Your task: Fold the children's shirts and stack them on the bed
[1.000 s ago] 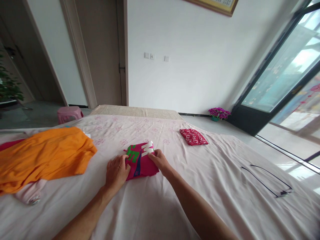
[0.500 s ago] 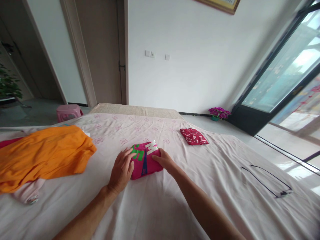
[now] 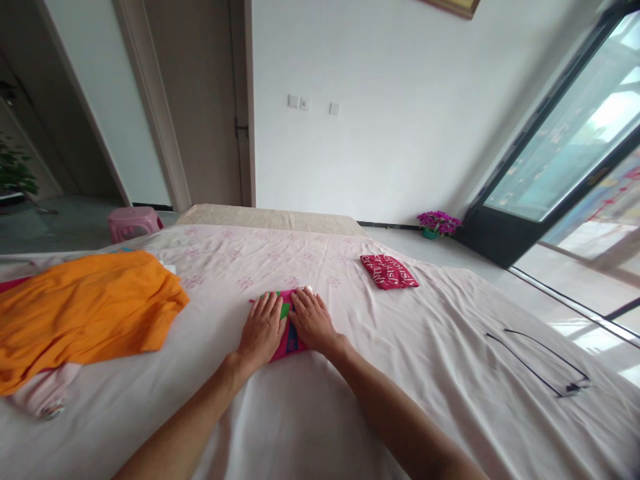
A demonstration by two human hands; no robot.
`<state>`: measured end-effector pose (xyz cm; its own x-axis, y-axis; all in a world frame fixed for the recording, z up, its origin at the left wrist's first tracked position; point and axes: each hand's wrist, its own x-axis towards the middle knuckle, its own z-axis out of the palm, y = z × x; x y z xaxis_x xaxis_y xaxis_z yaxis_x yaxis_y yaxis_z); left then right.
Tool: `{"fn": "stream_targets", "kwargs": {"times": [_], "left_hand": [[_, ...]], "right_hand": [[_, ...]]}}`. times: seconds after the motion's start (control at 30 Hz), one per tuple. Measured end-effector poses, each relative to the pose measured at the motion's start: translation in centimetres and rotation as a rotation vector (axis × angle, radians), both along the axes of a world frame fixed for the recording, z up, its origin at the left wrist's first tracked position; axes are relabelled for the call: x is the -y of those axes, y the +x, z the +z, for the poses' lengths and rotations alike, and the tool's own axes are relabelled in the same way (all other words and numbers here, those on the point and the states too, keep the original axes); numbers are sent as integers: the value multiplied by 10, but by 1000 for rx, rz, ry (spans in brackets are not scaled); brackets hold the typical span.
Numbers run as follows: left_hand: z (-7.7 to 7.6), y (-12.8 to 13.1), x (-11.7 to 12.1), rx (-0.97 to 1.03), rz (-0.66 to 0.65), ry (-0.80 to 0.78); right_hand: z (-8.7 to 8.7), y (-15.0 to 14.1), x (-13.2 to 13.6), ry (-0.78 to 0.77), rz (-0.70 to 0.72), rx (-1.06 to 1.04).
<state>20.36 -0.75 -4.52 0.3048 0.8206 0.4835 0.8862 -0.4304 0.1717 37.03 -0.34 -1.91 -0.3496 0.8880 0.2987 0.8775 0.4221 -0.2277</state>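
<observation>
A folded magenta garment (image 3: 290,340) with green, blue and white print lies on the sheet right in front of me. My left hand (image 3: 261,327) rests flat on its left part, fingers stretched out. On the right part my right hand (image 3: 314,320) also presses flat, its fingers pointing away from me. Between them the two hands cover most of the garment, so only its middle strip and edges show. Beyond my right hand sits a folded dark red garment (image 3: 389,272) with white lettering.
An orange garment (image 3: 95,307) is heaped at the left over other clothes. Black-framed glasses (image 3: 540,363) lie at the right on the pink-white bed sheet (image 3: 425,387). A pink stool (image 3: 134,223) and a purple flower pot (image 3: 437,224) stand on the floor beyond.
Both hands have moved from the garment's sides onto its top and now lie flat on it, closer together. The printed letter is mostly covered.
</observation>
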Motion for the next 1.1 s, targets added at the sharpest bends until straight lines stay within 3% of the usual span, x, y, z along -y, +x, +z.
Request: {"fn": "stream_targets", "kwargs": {"times": [0.1, 0.23, 0.43, 0.53, 0.7, 0.8, 0.97, 1.1], "left_hand": [[-12, -5, 2, -69, 49, -51], [-17, -11, 7, -69, 91, -68], [-16, -23, 6, 58, 205, -53], [-13, -29, 1, 160, 230, -33], [-9, -35, -4, 342, 247, -64], [-8, -38, -5, 420, 240, -113], [-2, -40, -5, 595, 325, -222], [0, -41, -5, 667, 310, -271]], "right_hand": [[-14, 6, -2, 26, 34, 4], [-20, 17, -9, -16, 27, -99], [-7, 44, -19, -238, -265, -348], [0, 52, -23, -414, -330, -554], [13, 43, -27, -781, -180, -931], [25, 31, -20, -913, -102, -1066], [29, 12, -1, -863, 150, -1302], [18, 7, 7, -890, 130, -1445]]}}
